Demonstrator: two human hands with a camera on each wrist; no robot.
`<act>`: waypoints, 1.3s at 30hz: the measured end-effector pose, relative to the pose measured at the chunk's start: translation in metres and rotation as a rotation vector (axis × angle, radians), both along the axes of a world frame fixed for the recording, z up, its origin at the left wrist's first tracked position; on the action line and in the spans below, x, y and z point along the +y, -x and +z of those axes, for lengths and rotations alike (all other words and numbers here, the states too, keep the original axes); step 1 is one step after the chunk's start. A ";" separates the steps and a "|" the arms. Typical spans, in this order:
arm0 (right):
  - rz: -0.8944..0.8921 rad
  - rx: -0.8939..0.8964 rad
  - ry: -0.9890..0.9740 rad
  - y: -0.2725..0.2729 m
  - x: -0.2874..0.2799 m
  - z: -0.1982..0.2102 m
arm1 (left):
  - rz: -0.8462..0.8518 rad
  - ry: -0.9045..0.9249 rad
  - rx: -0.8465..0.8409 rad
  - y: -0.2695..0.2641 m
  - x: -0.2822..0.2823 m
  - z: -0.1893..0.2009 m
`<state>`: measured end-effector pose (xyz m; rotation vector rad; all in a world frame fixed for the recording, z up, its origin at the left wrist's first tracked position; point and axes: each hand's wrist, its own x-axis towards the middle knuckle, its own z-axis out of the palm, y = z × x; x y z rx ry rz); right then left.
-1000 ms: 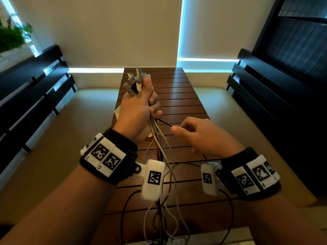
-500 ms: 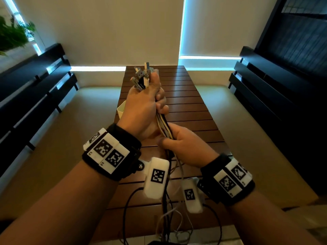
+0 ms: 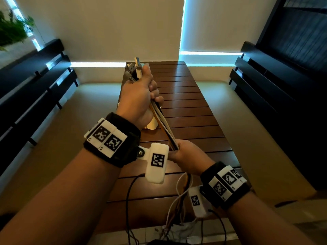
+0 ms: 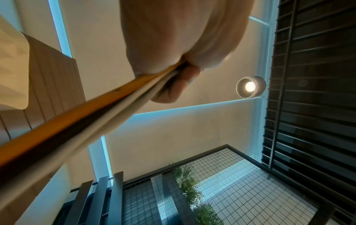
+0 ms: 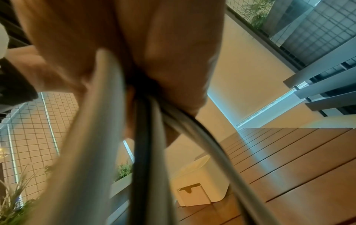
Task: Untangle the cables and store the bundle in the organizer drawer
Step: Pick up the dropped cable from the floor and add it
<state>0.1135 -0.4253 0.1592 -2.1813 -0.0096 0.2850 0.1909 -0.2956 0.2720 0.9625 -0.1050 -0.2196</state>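
Observation:
My left hand (image 3: 141, 98) is raised over the wooden table (image 3: 187, 106) and grips a bundle of cables (image 3: 163, 124) near their plugs (image 3: 135, 70), which stick out above the fist. The white, orange and black cables run taut down to my right hand (image 3: 187, 156), which is closed around them lower down. Below that hand the loose cable ends (image 3: 177, 206) hang off the table's near edge. The left wrist view shows the cables (image 4: 92, 115) leaving my fist. A white organizer with its small drawer (image 5: 192, 196) pulled out stands on the table, mostly hidden behind my left wrist in the head view.
Dark slatted benches (image 3: 31, 89) line both sides of the narrow table. A plant (image 3: 12, 32) sits at the far left. Black sensor wires (image 3: 129, 200) trail from my wrist units toward the near edge.
My right hand went from pinching one strand to gripping the whole bundle, then slid down it toward me. My left hand rose, pulling the cables straight and taut.

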 end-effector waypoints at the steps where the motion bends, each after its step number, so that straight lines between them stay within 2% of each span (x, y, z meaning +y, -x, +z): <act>1: 0.003 0.005 0.005 0.001 -0.001 0.001 | -0.003 -0.019 -0.001 0.000 0.001 -0.004; 7: 0.057 0.059 -0.022 0.004 -0.017 0.014 | -0.073 -0.140 -0.071 0.012 0.006 -0.016; 11: 0.083 -0.065 -0.108 0.002 -0.020 0.044 | -0.120 -0.088 -0.057 0.022 -0.003 -0.023; 14: 0.158 -0.143 -0.411 -0.003 -0.012 0.053 | -0.152 -0.047 -0.054 0.028 -0.010 -0.027; 16: 0.145 -0.153 -0.637 -0.004 -0.003 0.049 | -0.148 -0.057 -0.080 0.028 -0.012 -0.026; 18: 0.107 -0.153 -0.737 -0.002 0.006 0.039 | -0.165 -0.089 -0.120 0.028 -0.011 -0.026; 20: 0.056 -0.123 -0.725 0.003 0.012 0.029 | -0.192 -0.106 -0.146 0.028 -0.009 -0.026; 23: 0.011 -0.058 -0.572 0.004 0.009 0.019 | -0.230 -0.145 -0.183 0.031 -0.010 -0.028; 25: 0.060 -0.048 -0.479 0.004 -0.001 0.022 | -0.230 -0.173 -0.210 0.032 -0.010 -0.031; 27: 0.125 -0.048 -0.493 0.001 -0.013 0.029 | -0.225 -0.196 -0.242 0.030 -0.007 -0.035; 31: 0.047 -0.287 -0.617 -0.003 -0.031 0.058 | -0.245 -0.244 -0.263 0.031 -0.005 -0.046; 34: 0.065 -0.451 -0.672 -0.005 -0.029 0.079 | -0.297 -0.270 -0.272 0.039 -0.009 -0.052; 39: 0.111 -0.471 -0.445 -0.003 -0.020 0.090 | -0.318 -0.337 -0.284 0.045 -0.012 -0.054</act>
